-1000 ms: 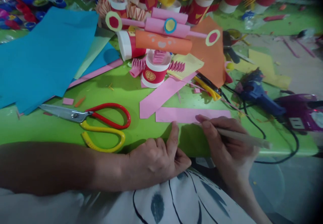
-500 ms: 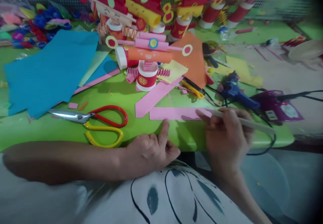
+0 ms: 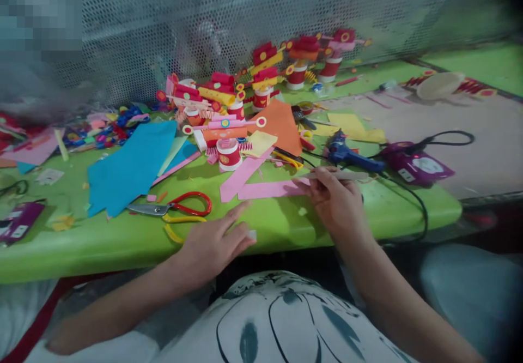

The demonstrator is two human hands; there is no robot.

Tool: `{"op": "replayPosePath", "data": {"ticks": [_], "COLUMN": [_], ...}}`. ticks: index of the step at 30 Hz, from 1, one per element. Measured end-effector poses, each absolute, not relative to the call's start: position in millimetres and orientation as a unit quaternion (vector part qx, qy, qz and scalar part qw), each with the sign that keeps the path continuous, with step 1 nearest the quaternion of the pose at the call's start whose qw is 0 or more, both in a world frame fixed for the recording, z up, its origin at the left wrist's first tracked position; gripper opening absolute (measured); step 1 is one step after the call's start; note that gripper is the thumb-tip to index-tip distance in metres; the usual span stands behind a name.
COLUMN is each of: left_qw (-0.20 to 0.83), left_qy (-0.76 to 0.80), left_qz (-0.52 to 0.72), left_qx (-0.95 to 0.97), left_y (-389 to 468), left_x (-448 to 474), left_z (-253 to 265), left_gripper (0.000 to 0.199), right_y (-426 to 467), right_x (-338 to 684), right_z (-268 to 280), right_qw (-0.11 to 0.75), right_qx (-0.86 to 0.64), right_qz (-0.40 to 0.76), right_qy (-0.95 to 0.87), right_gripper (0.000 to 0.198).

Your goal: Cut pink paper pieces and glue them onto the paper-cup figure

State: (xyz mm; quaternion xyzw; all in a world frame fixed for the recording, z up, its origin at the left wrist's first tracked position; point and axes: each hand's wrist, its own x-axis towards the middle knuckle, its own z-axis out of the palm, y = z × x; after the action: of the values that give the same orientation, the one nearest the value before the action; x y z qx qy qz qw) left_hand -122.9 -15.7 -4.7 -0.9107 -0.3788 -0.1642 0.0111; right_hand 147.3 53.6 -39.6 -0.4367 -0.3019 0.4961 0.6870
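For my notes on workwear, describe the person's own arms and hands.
The left hand and right hand are ungloved, with no ring, watch or bracelet that shows. The left forearm and right forearm are bare, with no cuff or sleeve over them. The clothing between them is white, with dark curving lines and grey-blue leaf shapes.

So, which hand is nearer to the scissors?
Left. The left hand is beside the scissors; the right hand is farther off, at the right end of the pink strip.
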Motion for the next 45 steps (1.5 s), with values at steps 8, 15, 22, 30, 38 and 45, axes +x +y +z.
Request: {"op": "replayPosePath", "data": {"ticks": [8,15,22,30,38,45], "left_qw": [-0.316,-0.339,-0.330,-0.255,-0.189,-0.230], "left_qy": [-0.482,-0.426,-0.411,-0.383,-0.354,-0.354], "left_qz": [-0.393,-0.397,-0.382,-0.333,-0.285,-0.250], "left_qx": [-0.716,-0.739,-0.760,-0.823,-0.870,-0.871], "left_y": [-4.1,0.3,-4.1,-9.6,-12.9,-12.5], "left_x": [-80.4,-23.3,8.0,19.1,27.0,33.8], "left_z": [8.2,24.6,35.0,32.5,29.0,22.5], "left_gripper": [0.025,0.021,0.022,0.018,0.024,0.029], "right_y": [39.8,-8.4,-26.0,-38.0,-47.0,-41.8], "right_x": [154.3,176.2,202.8,223.9,238.2,238.6], "right_z": [-19.0,14.7,13.4,15.2,19.5,1.6], "right_qw": [0.744,0.694,0.695,0.666,0.576,0.590], "right_qx": [-0.369,-0.350,-0.356,-0.409,-0.425,-0.409], "right_qz": [0.456,0.447,0.401,0.377,0.423,0.522], "right_qy": [-0.320,-0.442,-0.479,-0.497,-0.555,-0.461], "right_gripper": [0.039,0.028,0.019,0.020,0.028,0.066]}}
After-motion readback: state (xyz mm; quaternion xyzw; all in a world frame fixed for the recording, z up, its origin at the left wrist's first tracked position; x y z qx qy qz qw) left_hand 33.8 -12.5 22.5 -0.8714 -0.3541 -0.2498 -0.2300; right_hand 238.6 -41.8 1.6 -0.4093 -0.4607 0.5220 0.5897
